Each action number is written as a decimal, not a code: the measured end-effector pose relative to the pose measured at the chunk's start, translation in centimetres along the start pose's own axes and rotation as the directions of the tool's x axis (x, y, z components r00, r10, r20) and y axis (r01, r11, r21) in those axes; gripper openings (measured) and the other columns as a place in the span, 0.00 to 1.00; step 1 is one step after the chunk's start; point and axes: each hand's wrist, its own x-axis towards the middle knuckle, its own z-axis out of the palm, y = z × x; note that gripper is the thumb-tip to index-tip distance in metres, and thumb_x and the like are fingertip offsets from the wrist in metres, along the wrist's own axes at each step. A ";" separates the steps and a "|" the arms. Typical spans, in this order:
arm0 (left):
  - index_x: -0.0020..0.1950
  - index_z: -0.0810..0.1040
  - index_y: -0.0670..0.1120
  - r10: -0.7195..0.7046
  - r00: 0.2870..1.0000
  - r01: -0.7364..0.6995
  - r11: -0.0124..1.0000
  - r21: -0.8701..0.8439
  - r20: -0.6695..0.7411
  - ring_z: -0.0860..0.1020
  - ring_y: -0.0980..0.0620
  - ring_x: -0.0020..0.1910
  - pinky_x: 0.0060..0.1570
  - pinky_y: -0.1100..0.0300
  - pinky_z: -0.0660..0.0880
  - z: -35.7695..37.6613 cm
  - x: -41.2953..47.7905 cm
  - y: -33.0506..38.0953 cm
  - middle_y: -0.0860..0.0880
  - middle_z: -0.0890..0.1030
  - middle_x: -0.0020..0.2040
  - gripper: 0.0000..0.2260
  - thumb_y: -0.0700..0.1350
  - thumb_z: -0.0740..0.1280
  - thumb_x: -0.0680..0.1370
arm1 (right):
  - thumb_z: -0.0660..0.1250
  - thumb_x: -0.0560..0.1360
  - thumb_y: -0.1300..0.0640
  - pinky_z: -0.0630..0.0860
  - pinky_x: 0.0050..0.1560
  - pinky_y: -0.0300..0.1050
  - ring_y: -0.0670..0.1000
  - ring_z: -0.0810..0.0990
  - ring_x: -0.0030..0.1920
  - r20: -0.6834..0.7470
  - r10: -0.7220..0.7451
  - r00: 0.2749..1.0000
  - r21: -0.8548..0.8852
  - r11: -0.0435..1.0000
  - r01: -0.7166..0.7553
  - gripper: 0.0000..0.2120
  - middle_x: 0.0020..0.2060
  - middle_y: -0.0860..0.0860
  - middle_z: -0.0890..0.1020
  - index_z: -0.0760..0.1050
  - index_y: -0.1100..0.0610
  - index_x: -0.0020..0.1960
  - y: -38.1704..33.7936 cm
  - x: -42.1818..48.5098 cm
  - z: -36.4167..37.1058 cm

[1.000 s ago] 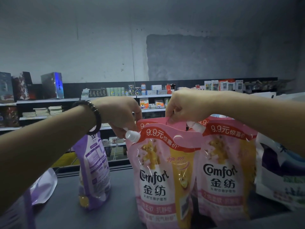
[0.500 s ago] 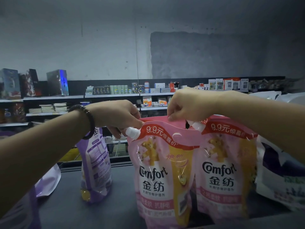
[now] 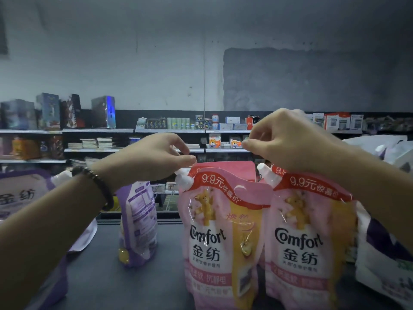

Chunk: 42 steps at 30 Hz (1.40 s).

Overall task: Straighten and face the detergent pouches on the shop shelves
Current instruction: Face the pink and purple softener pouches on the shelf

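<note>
Two pink Comfort pouches stand upright side by side on the dark shelf top, labels facing me: the front pink pouch [image 3: 214, 231] and the right pink pouch [image 3: 306, 238], each with a white cap at its top left. Another pink pouch stands hidden behind the front one; only its top edge shows. My left hand [image 3: 156, 157] hovers just above the front pouch's cap, fingers loosely apart, thumb tip almost at the top corner. My right hand [image 3: 290, 142] is raised above the pouches, fingers curled and holding nothing.
A purple pouch [image 3: 138, 222] stands to the left, turned sideways with its back label showing. More purple pouches [image 3: 20, 198] lie at the far left. White and purple bags [image 3: 384, 253] crowd the right. The dark shelf top [image 3: 161, 283] is bare between the purple and pink pouches.
Both hands have let go of the front pink pouch's top edge and risen a little. The pouch stays standing upright where it was set.
</note>
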 end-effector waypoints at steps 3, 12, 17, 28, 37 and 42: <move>0.57 0.81 0.56 0.015 0.996 -0.024 0.995 -0.093 -0.093 0.85 0.54 0.48 0.52 0.47 0.85 0.6 -2.2 -0.6 0.54 0.85 0.53 0.06 0.54 0.72 0.81 | 0.72 0.78 0.43 0.68 0.30 0.30 0.40 0.81 0.34 -0.086 0.028 0.996 0.072 0.997 -0.022 0.14 0.31 0.42 0.83 0.85 0.47 0.38 -0.6 -1.2 -0.1; 0.56 0.79 0.51 -0.026 0.958 -0.062 0.955 -0.291 -0.287 0.85 0.48 0.48 0.47 0.42 0.85 4.5 -6.4 -3.4 0.50 0.84 0.49 0.06 0.42 0.65 0.86 | 0.74 0.77 0.45 0.66 0.28 0.26 0.38 0.79 0.30 -0.218 -0.023 0.976 0.190 0.980 0.066 0.15 0.26 0.42 0.81 0.83 0.49 0.33 -3.4 -4.1 0.5; 0.53 0.82 0.52 0.013 0.977 -0.082 0.945 -0.316 -0.214 0.84 0.49 0.45 0.46 0.53 0.83 5.9 -9.1 -6.9 0.54 0.85 0.48 0.06 0.41 0.72 0.81 | 0.74 0.77 0.46 0.72 0.27 0.35 0.44 0.78 0.25 -0.196 0.004 0.981 0.313 0.948 0.059 0.15 0.26 0.45 0.82 0.83 0.50 0.33 -6.7 -6.7 1.3; 0.51 0.83 0.51 0.031 0.980 -0.120 0.882 -0.456 -0.197 0.82 0.56 0.39 0.40 0.64 0.76 5.5 -13.3 -13.5 0.51 0.85 0.46 0.06 0.39 0.73 0.81 | 0.70 0.75 0.42 0.83 0.30 0.49 0.44 0.83 0.28 -0.284 0.234 0.930 0.358 0.926 -0.123 0.12 0.28 0.42 0.84 0.83 0.45 0.35 -12.9 -10.3 4.6; 0.58 0.76 0.61 -0.001 0.980 -0.088 0.898 -0.431 -0.201 0.82 0.61 0.55 0.52 0.61 0.78 6.4 -14.6 -18.2 0.56 0.80 0.59 0.13 0.54 0.74 0.76 | 0.74 0.73 0.44 0.85 0.41 0.58 0.48 0.86 0.35 -0.068 0.374 0.925 0.455 0.837 -0.305 0.05 0.33 0.45 0.87 0.85 0.44 0.42 -18.3 -12.7 11.3; 0.69 0.69 0.64 -0.013 0.992 -0.055 0.850 -0.525 -0.124 0.77 0.70 0.61 0.66 0.52 0.78 7.0 -14.4 -19.3 0.56 0.74 0.69 0.26 0.56 0.73 0.74 | 0.78 0.73 0.48 0.82 0.43 0.47 0.41 0.85 0.37 0.018 0.442 0.897 0.491 0.778 -0.393 0.04 0.35 0.40 0.87 0.85 0.46 0.43 -20.2 -12.5 16.3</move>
